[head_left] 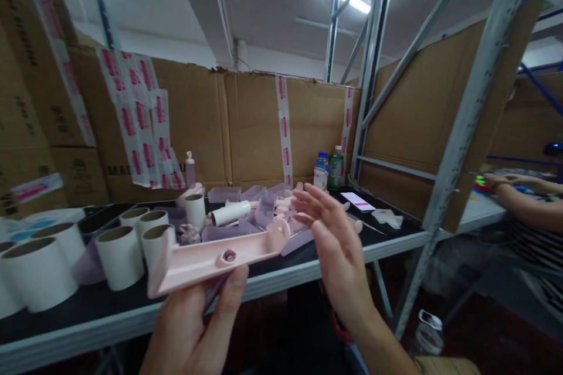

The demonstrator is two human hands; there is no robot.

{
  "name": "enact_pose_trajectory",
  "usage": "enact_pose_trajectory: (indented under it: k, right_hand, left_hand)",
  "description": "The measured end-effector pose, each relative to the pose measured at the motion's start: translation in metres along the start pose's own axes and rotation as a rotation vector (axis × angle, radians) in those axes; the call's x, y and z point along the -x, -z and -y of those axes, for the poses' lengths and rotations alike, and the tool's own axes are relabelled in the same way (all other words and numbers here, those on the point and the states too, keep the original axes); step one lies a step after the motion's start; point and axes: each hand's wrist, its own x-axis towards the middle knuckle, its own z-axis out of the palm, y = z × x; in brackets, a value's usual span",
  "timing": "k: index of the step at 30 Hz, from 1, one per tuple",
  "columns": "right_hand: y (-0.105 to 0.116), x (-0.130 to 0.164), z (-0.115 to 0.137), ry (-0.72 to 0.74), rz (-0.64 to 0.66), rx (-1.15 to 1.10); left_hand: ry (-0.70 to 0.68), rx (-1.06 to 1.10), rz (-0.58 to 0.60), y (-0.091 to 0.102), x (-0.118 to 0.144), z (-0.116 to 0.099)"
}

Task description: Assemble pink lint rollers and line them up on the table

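My left hand (pixel 197 319) grips a pale pink plastic holder (pixel 189 263) from below, its thumb pressed on the near edge. The holder is a long shallow trough with upturned ends, and a small purplish nut-like piece (pixel 229 255) sits in its middle. Beside the holder's right end, my right hand (pixel 332 234) is raised with fingers stretched and apart, and nothing shows in it. Behind it lie small pink parts (pixel 284 206), partly hidden by the fingers. Past the holder are translucent purple trays (pixel 266 208) and a white tube (pixel 231 212) on its side.
White cardboard tubes (pixel 118 258) stand on the left of the black shelf (pixel 105 310). At the back are a pink pump bottle (pixel 190 170), a green bottle (pixel 336 170), and a phone (pixel 357 201). A metal upright (pixel 461 111) rises at right; beyond it, a co-worker's arm (pixel 528 199).
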Motion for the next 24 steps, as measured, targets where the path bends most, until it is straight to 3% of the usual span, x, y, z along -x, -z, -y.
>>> enact_pose_trajectory:
  k: [4,6,9,11,16,20,24]
  right_hand:
    - [0.079,-0.039,-0.023,0.149,-0.298,0.639]
    - [0.128,-0.052,-0.037,0.084,-0.379,0.929]
    - [0.191,-0.06,-0.061,-0.085,-0.37,1.103]
    - [0.219,-0.058,-0.077,-0.213,-0.316,1.194]
    - [0.244,-0.05,-0.104,-0.408,-0.183,1.281]
    - [0.24,-0.052,-0.106,-0.423,-0.165,1.261]
    - [0.231,-0.051,-0.098,-0.389,-0.235,1.209]
  left_hand:
    - [0.038,-0.047,0.003,0.005,-0.013,0.018]
    - [0.08,-0.068,-0.026,0.006,-0.018,0.023]
    - [0.111,-0.075,-0.073,0.006,-0.023,0.023]
    - [0.111,-0.08,-0.06,0.007,-0.025,0.022]
    - [0.057,-0.089,0.006,0.005,-0.023,0.025]
    - [0.009,-0.112,0.026,0.0,-0.02,0.032]
    - [-0.05,-0.163,0.041,-0.002,-0.021,0.038]
